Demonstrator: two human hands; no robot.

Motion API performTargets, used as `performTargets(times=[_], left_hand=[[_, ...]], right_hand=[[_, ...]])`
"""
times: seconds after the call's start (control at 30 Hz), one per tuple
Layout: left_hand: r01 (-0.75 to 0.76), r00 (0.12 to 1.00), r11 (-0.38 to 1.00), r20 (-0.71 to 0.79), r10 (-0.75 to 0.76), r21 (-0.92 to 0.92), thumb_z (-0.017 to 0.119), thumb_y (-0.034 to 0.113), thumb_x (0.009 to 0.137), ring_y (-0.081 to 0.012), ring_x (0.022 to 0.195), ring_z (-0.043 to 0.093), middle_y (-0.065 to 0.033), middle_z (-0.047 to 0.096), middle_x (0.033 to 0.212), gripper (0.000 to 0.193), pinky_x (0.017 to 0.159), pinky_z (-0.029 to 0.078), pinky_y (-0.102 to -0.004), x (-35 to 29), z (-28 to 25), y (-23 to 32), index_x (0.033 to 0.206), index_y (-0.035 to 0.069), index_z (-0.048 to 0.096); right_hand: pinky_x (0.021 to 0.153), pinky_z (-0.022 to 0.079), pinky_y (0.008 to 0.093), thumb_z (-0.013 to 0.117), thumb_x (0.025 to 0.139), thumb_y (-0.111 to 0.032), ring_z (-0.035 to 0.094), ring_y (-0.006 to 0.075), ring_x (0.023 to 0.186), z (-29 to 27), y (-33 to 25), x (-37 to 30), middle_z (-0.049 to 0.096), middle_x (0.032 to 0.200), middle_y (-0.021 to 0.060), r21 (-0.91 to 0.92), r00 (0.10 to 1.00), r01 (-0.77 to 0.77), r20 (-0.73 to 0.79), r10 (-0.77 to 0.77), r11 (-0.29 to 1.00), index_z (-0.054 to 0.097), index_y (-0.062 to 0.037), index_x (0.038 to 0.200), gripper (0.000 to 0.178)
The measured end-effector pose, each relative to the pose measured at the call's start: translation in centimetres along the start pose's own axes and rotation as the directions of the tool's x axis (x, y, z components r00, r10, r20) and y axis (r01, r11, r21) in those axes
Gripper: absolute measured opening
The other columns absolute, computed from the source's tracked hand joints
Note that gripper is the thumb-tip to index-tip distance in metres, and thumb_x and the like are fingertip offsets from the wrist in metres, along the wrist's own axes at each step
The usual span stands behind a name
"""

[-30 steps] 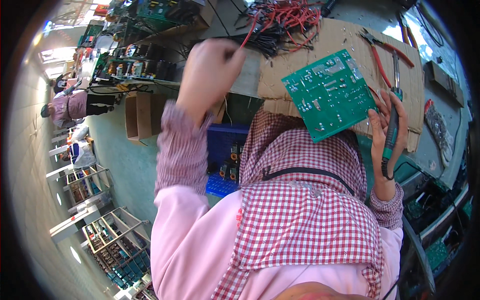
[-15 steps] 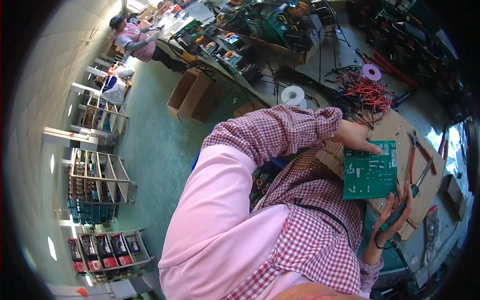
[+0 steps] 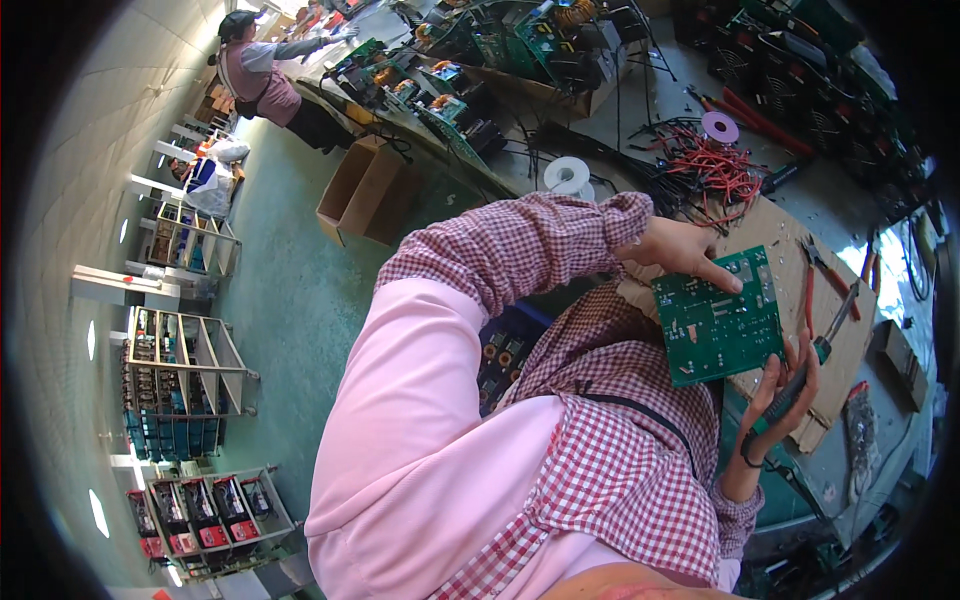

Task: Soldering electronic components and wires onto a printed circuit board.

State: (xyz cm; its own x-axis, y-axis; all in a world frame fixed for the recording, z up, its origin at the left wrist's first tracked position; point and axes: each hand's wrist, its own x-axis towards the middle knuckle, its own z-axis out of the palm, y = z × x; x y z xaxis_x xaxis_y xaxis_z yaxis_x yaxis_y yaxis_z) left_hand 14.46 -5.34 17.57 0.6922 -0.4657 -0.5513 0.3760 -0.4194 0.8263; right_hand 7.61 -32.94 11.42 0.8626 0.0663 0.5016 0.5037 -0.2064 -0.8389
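Note:
A green circuit board (image 3: 712, 335) is held over the cardboard, its many solder points facing me. My left hand (image 3: 684, 252) grips its upper edge, thumb lying on the face. At the lower right corner, fingers of my right hand (image 3: 785, 395) touch or nearly touch the board. That hand is closed round the dark handle of a soldering iron (image 3: 790, 392), whose metal shaft points up and to the right, away from the board. Beyond the shaft, red-handled cutters (image 3: 812, 275) lie on the cardboard sheet (image 3: 775, 222).
Red and black wires (image 3: 712, 170) lie behind the cardboard, beside a purple spool (image 3: 720, 127). A white spool (image 3: 567, 176) stands by my left forearm. Assembled boards (image 3: 450, 95) crowd the bench further back. A carton (image 3: 362, 190), racks (image 3: 190, 360) and another person (image 3: 262, 75) are leftward.
The board has turned slightly counter-clockwise in my left hand. My view has shifted a little, and the other person has turned, one arm stretched over the bench.

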Motion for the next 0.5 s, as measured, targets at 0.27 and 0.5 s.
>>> performTargets(times=[0.27,0.5], left_hand=[[-0.026,0.989,0.868,-0.137,-0.049,-0.496,0.067,0.046,0.091,-0.0161,0.094,0.068,-0.0082,0.069,0.114,0.057,0.082,0.055,-0.0295,-2.3,1.7,-0.6,0.123,-0.001,0.061],[-0.163,0.962,0.624,-0.263,-0.072,-0.764,0.059,0.042,0.097,-0.0276,0.098,0.069,-0.0159,0.067,0.115,0.051,0.084,0.061,-0.0425,-0.4,1.6,-0.7,0.129,0.003,0.053]], right_hand=[[0.097,0.051,0.0421,0.052,0.102,-0.020,0.061,0.0306,0.116,-1.9,-2.0,1.6,0.054,0.135,0.0244,0.013,0.993,0.075,-0.088,-0.073,0.997,0.042,-0.0009,0.137,0.042],[0.069,0.046,0.0258,0.045,0.101,-0.049,0.053,0.0113,0.075,-13.3,-3.3,-1.8,0.061,0.087,0.0071,-0.167,0.879,-0.191,-0.468,0.093,0.967,0.047,0.0028,0.139,0.064]])
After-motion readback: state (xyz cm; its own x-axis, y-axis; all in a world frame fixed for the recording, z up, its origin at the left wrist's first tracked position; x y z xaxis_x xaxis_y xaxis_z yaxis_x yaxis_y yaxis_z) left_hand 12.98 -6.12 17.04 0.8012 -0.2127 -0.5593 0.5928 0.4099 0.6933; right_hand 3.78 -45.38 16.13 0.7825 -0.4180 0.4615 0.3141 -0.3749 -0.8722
